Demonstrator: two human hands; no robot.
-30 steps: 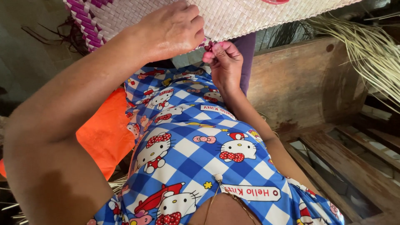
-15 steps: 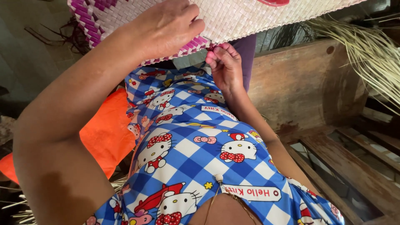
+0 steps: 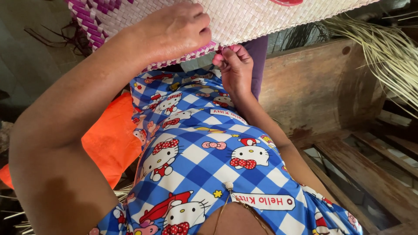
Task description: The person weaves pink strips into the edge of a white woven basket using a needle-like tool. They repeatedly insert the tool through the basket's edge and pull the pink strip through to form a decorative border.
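Both hands grip woven mat edge.

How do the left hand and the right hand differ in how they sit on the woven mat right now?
The left hand lies on top of the woven mat, knuckles up, fingers curled; the right hand sits below the mat's edge, fingertips pinching at it. The left hand covers the mat's pale weave near the purple border; the right hand meets only the pink-purple edge. Both touch the mat at the same stretch of edge.
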